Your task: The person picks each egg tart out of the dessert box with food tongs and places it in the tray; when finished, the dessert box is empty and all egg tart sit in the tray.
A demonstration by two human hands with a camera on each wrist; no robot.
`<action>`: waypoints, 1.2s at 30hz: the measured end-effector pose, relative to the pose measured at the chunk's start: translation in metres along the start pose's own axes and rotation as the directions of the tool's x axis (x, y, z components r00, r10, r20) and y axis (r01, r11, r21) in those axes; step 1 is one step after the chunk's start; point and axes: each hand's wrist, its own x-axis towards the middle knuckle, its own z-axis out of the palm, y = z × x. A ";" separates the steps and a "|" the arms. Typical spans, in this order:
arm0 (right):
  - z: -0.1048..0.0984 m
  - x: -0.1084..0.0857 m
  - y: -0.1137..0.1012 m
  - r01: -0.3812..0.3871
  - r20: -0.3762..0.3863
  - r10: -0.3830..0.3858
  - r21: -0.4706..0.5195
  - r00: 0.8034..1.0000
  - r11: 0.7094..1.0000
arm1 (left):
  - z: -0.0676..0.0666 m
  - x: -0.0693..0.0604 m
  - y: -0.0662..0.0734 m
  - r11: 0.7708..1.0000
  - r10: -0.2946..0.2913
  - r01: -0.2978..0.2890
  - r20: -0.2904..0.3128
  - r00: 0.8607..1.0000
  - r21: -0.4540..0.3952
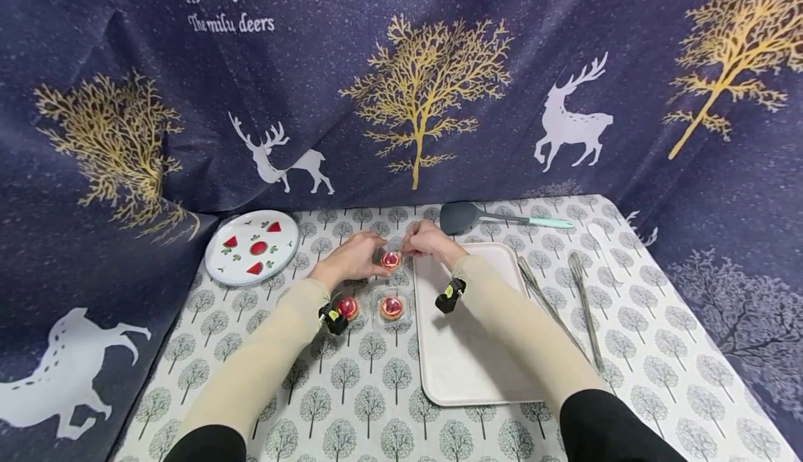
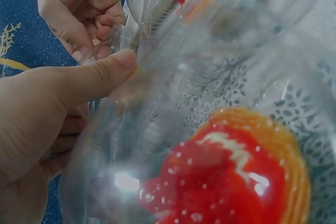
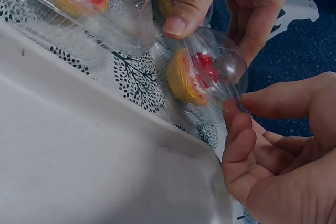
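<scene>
A small tart with red topping (image 1: 390, 260) sits inside a clear plastic clamshell box (image 3: 236, 61) near the back middle of the table. My left hand (image 1: 354, 258) holds this box from its left side, thumb on the near face and fingers behind. At the box's right edge, my right hand (image 3: 283, 150) pinches the plastic rim between thumb and fingertips. Nearer to me are two more boxed tarts: one tart (image 1: 392, 307) stands in full view, while another tart (image 1: 347, 307) is partly covered by the left wrist's camera.
A pale rectangular tray (image 1: 464, 371) lies under my right forearm. To its right are metal tongs (image 1: 586, 309) and a white utensil (image 1: 603, 253). Behind the tray lies a grey spatula (image 1: 461, 218) with a mint handle. A watermelon-patterned plate (image 1: 241, 228) occupies the back left.
</scene>
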 end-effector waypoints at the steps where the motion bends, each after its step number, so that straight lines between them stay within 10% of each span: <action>1: 0.000 0.000 0.000 0.002 0.001 -0.002 0.002 1.000 1.000 | 0.000 -0.001 0.001 1.000 -0.002 0.002 0.000 1.000 0.001; 36: -0.003 -0.007 0.000 0.022 0.018 -0.023 0.083 1.000 0.996 | 0.003 -0.009 0.007 0.998 0.047 -0.041 -0.110 0.993 0.054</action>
